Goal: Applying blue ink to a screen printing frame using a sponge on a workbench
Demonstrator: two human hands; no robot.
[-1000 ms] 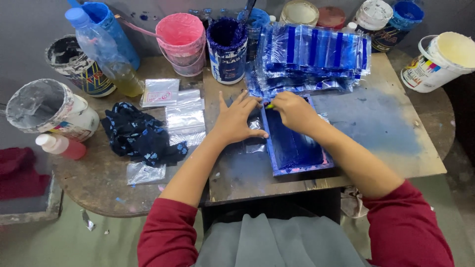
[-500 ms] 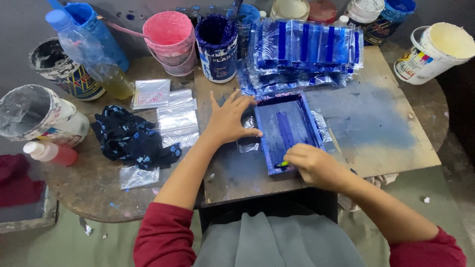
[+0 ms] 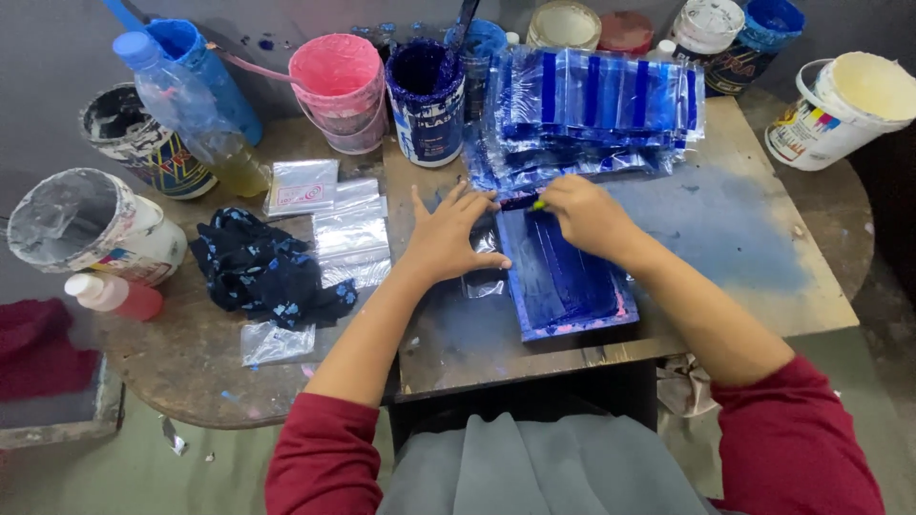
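Crowding paint pots, printed bags beyond blue frame, left hand fingers spread, right hand pinching squeegee

Left hand: palm down, fingers spread flat, forearm extended forward. Right hand: fingers curled in a closed grip, knuckles up, forearm angled inward from the right. Both sleeves red.

Deep-blue inked rectangular printing frame; clear plastic pouches striped blue; black crumpled rag flecked light blue; pink-coated plastic bucket.
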